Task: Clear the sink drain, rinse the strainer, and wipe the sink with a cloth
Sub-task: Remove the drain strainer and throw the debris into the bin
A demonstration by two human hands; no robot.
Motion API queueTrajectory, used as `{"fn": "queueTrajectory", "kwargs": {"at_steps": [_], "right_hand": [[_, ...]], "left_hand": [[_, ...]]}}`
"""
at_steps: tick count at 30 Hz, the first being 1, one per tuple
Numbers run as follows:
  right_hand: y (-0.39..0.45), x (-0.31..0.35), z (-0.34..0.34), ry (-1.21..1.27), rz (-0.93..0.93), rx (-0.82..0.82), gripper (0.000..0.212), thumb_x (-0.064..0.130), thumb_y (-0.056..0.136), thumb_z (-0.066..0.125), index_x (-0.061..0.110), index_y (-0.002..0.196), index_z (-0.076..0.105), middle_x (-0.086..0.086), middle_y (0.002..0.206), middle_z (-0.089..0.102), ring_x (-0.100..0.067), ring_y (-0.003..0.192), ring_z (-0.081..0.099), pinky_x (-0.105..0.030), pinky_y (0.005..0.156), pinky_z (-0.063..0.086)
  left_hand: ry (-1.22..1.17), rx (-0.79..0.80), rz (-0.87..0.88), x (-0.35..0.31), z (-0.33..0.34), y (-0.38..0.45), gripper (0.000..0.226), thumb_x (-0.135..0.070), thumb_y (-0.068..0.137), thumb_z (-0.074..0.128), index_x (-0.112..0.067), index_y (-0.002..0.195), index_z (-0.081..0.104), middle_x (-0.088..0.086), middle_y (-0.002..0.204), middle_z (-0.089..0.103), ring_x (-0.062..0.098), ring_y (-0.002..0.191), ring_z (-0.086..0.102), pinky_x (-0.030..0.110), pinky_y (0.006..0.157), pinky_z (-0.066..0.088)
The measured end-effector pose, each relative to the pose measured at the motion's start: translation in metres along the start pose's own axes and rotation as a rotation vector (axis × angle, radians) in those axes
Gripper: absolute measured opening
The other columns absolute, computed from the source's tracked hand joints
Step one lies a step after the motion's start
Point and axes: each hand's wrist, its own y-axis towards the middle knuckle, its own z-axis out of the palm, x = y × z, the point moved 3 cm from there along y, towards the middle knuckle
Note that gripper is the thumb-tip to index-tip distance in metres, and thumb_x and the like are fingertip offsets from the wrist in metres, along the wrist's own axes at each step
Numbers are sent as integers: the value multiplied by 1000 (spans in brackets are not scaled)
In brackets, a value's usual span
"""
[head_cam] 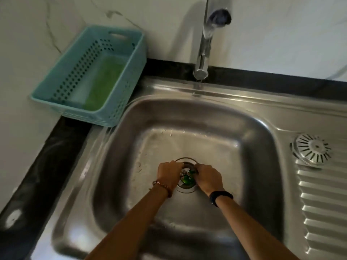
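Note:
Both my hands are down in the steel sink [120, 166] at the round drain [185, 188]. My left hand [169, 174], with a bead bracelet on the wrist, curls over the drain's left rim. My right hand [208, 178], with a dark band on the wrist, curls over its right rim. Between the fingers lies green and pale debris [186, 178] in the drain opening. The fingertips are hidden, so what they pinch is unclear. A round slotted metal strainer [311, 149] lies on the drainboard at the right. A green cloth [102, 84] lies in the teal basket [62, 77].
The tap [203, 44] stands at the back, its spout over the sink's rear edge. The ribbed drainboard [323, 203] fills the right side. A black counter [37, 175] borders the sink on the left and back. White marbled wall tiles rise behind.

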Motion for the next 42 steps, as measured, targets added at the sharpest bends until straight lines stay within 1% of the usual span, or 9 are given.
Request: {"fn": "queueTrajectory", "kwargs": {"at_steps": [5, 9, 17, 19, 21, 25, 29, 35, 42], "right_hand": [[11, 3, 15, -288, -110, -24, 23, 15, 96, 39, 13, 108, 59, -10, 105, 67, -29, 93, 65, -30, 68, 44], [8, -2, 12, -301, -124, 8, 25, 15, 97, 36, 11, 106, 60, -11, 106, 66, -30, 94, 64, -29, 66, 38], [-52, 5, -42, 552, 139, -147, 16, 18, 88, 57, 8, 93, 68, -3, 78, 68, -20, 82, 61, -24, 61, 40], [-82, 18, -53, 719, 115, -168, 13, 17, 87, 58, 9, 87, 68, 3, 68, 65, -11, 75, 61, -24, 64, 41], [-118, 33, -60, 838, 62, -188, 12, 17, 87, 59, 12, 81, 67, 7, 64, 62, 6, 54, 55, -13, 53, 37], [-208, 81, -52, 965, -65, -191, 15, 18, 87, 60, 14, 73, 65, 8, 61, 58, 6, 38, 43, -11, 46, 30], [-298, 135, -16, 1003, -233, -47, 11, 20, 87, 60, 14, 80, 66, 11, 52, 58, 5, 42, 44, -6, 42, 32], [-380, 206, 82, 789, -413, 189, 13, 17, 88, 59, 17, 76, 62, 6, 60, 58, 6, 41, 47, -6, 44, 34], [-403, 238, 237, 464, -426, 445, 17, 22, 84, 64, 24, 67, 61, 3, 69, 69, -1, 48, 54, -18, 45, 42]], "left_hand": [[68, -30, 58, 6, 10, 10, 24, -23, 97, 39, -14, 108, 59, 10, 108, 65, 27, 97, 63, 32, 76, 45], [-57, -93, -40, 14, 4, 2, 25, -27, 95, 41, -14, 104, 61, 10, 103, 66, 28, 92, 64, 32, 71, 45], [-474, -221, -167, 25, -51, -65, 22, -32, 92, 48, -21, 98, 66, 7, 93, 71, 25, 85, 66, 33, 75, 53], [-550, -272, -178, 26, -67, -100, 20, -32, 91, 48, -25, 96, 67, 6, 91, 71, 25, 86, 66, 33, 75, 52], [-640, -319, -201, 28, -79, -143, 19, -33, 89, 48, -29, 96, 65, 4, 91, 72, 24, 88, 65, 36, 79, 53], [-806, -436, -258, 45, -76, -260, 16, -37, 86, 49, -34, 94, 63, -1, 85, 70, 24, 88, 63, 37, 76, 49], [-896, -556, -361, 81, -37, -384, 12, -37, 87, 51, -32, 90, 62, -6, 65, 63, 19, 77, 63, 32, 67, 45], [-891, -611, -644, 139, 61, -519, 16, -37, 87, 52, -27, 89, 64, -6, 64, 62, 21, 73, 63, 31, 60, 42], [-944, -511, -1014, 185, 208, -579, 15, -33, 86, 55, -25, 88, 68, 0, 86, 71, 23, 83, 64, 31, 64, 46]]}}
